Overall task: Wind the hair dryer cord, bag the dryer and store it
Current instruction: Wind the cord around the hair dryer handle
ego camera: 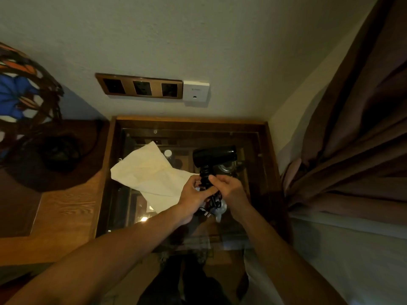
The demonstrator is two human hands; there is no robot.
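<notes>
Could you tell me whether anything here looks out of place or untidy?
Only slightly: the cloth bag lies crumpled and askew on the glass table, and the cord end dangles loose below the dryer both hands hold.

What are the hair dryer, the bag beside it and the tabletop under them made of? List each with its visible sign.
Hair dryer: looks like glossy black plastic; highlights run along its barrel.
Bag: cream, matte, probably cloth or a paper-like fabric; it lies creased and limp.
Tabletop: clear glass in a brown wooden frame; items show through it, and the frame looks like wood.
</notes>
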